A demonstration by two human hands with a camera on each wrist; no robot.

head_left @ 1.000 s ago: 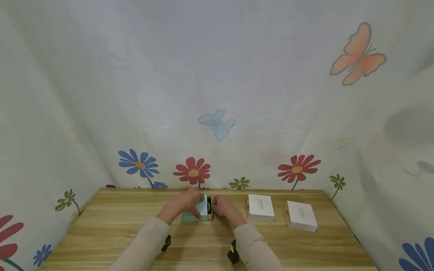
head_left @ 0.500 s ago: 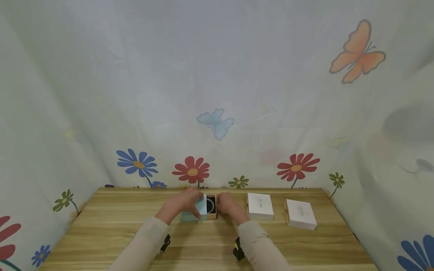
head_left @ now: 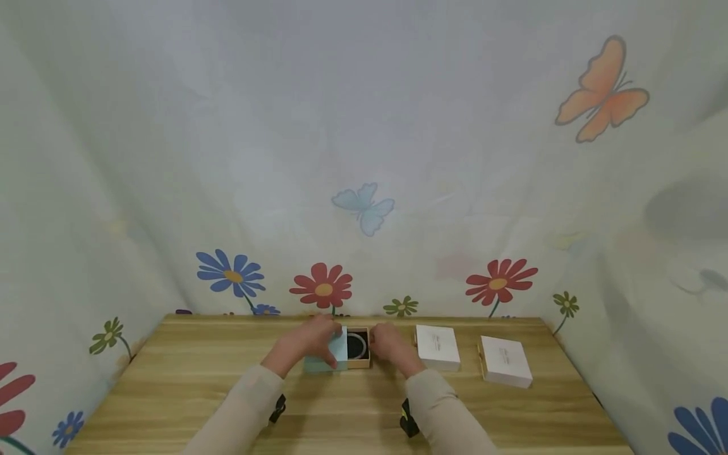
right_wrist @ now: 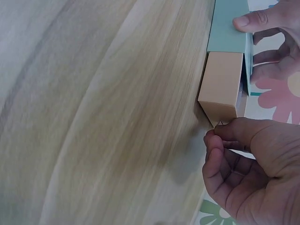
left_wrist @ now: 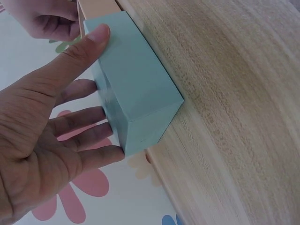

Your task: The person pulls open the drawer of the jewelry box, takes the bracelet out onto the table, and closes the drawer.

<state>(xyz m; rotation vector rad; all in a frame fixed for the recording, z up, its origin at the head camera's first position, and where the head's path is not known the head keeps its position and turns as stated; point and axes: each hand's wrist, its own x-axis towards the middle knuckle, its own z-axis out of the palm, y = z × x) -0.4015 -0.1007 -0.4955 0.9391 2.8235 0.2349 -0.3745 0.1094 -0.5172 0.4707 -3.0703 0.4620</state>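
A light-teal drawer box (left_wrist: 136, 65) lies on the wooden table, its tan inner drawer (right_wrist: 221, 77) slid partly out to the right. Inside the drawer, a grey ring-shaped piece like a bangle (head_left: 365, 347) sits on a black lining. My left hand (head_left: 307, 341) grips the teal outer sleeve, thumb on the near side and fingers across the far part. At the drawer's right end, my right hand (head_left: 390, 345) pinches a small pull tab (right_wrist: 218, 124) between thumb and curled forefinger; the fingertips cover most of the tab.
Two white boxes with small printed lettering, one nearer (head_left: 436, 346) and one farther right (head_left: 506, 361), lie to the right on the table (head_left: 318, 411). Behind the table hangs a pale curtain (head_left: 421, 253) with flower and butterfly prints.
My right hand has moved right, drawing the drawer farther out of the sleeve and uncovering more of the ring-shaped piece. The left hand has stayed in place on the sleeve.
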